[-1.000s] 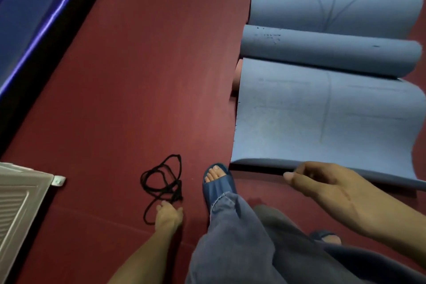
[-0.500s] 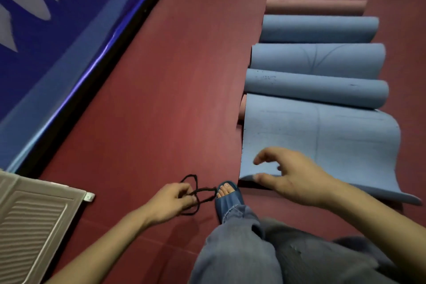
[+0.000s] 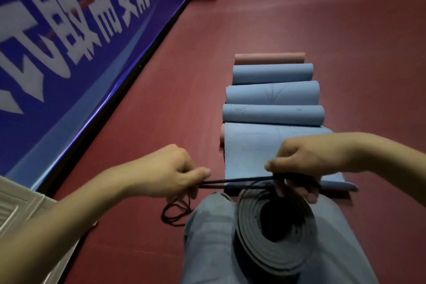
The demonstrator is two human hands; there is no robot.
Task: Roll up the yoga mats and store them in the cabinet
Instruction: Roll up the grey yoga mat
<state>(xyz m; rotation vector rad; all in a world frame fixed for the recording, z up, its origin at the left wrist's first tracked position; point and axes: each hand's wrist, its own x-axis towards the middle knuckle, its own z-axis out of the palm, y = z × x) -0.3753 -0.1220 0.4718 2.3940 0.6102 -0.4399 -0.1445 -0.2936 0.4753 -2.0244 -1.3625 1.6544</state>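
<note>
A rolled grey mat (image 3: 274, 226) stands on end between your knees (image 3: 207, 226). Just above it, your left hand (image 3: 168, 173) and right hand (image 3: 299, 161) each pinch a black cord (image 3: 237, 181) stretched taut between them, with its slack looping left of the mat. Beyond the mat, a blue mat (image 3: 249, 150) lies partly unrolled on the red floor (image 3: 184, 99); farther still lie rolled blue and pink mats (image 3: 273, 93).

black cord (image 3: 237, 181) lifted off floor, now stretched between both hands

Head cam, looks fwd/down, close over hands, floor (image 3: 322, 30) beyond.
</note>
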